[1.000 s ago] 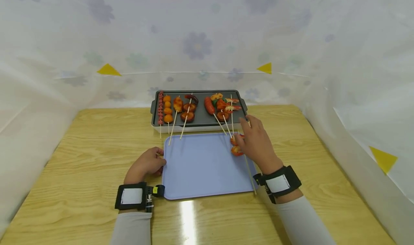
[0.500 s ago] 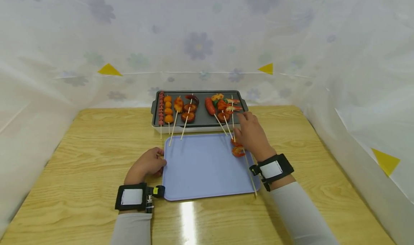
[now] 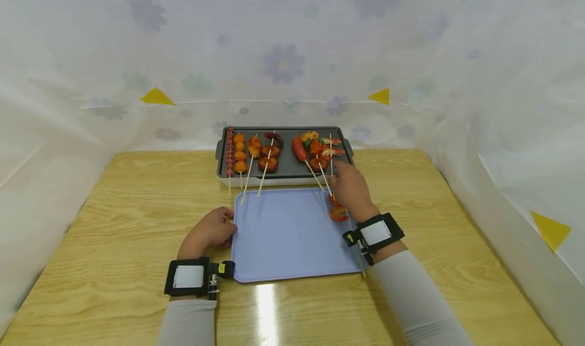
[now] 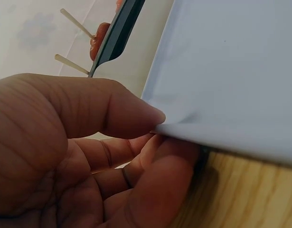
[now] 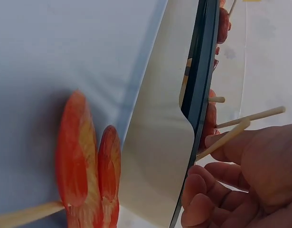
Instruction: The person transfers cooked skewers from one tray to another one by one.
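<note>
In the head view my left hand (image 3: 212, 229) grips the left rim of a pale lilac tray (image 3: 292, 239); the left wrist view has the thumb above the edge and fingers beneath. My right hand (image 3: 353, 188) is at the grill pan's (image 3: 285, 163) front right corner, beside the stick of a shrimp skewer (image 3: 332, 152). In the right wrist view a gap shows between thumb and fingers, with a bare skewer stick (image 5: 226, 137) crossing before the thumb; contact is unclear. A skewer of tomato slices (image 3: 338, 214) lies on the tray's right side, partly behind the right hand.
Several other skewers lie across the pan, including a sausage (image 3: 299, 149), orange balls (image 3: 239, 155) and small red pieces (image 3: 230, 153). Their sticks overhang its front edge towards the tray. The wooden table (image 3: 123, 224) is enclosed by pale plastic sheeting (image 3: 283, 31).
My right hand has moved left and slightly down towards the shrimp skewer's stick, and its fingers have drawn closer together. The left hand stays on the tray's rim.
</note>
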A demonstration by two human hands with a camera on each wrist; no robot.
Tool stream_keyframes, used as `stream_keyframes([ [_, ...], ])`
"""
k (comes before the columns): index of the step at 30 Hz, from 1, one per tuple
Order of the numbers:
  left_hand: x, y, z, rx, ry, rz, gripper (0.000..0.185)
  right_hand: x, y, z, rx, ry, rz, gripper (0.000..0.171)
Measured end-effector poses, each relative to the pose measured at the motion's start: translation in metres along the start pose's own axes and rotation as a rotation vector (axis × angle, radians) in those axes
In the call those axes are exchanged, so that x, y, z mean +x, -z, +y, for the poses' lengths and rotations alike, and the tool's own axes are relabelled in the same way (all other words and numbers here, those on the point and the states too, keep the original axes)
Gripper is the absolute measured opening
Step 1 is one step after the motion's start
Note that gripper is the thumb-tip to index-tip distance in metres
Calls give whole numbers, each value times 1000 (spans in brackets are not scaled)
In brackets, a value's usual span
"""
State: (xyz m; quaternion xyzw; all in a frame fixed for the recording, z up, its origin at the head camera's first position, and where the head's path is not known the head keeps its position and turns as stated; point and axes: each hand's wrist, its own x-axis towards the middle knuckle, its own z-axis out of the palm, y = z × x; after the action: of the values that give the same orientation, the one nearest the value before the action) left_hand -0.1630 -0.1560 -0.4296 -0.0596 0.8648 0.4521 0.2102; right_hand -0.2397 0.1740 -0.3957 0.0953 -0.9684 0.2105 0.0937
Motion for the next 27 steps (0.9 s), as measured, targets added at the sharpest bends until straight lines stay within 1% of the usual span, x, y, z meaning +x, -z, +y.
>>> stream_keyframes([
  [4, 1, 0, 0, 7, 5, 2, 40, 0, 0, -1, 36, -38, -10, 38],
  [9, 1, -1, 0, 2, 7, -3, 39, -2, -2, 0, 116, -77, -14, 40],
  [16, 1, -1, -1, 4, 10, 1, 40, -5, -4, 3, 218, -96, -7, 40],
  [21, 2, -1, -1, 4, 5, 3, 39, -7, -2, 4, 305, -130, -8, 40],
  [25, 4, -1, -1, 5, 5, 6, 39, -8, -1, 3, 340, -166, -4, 39],
  [27, 4, -1, -2, 2, 12, 6, 39, -9, -2, 4, 331, -178, -1, 38],
])
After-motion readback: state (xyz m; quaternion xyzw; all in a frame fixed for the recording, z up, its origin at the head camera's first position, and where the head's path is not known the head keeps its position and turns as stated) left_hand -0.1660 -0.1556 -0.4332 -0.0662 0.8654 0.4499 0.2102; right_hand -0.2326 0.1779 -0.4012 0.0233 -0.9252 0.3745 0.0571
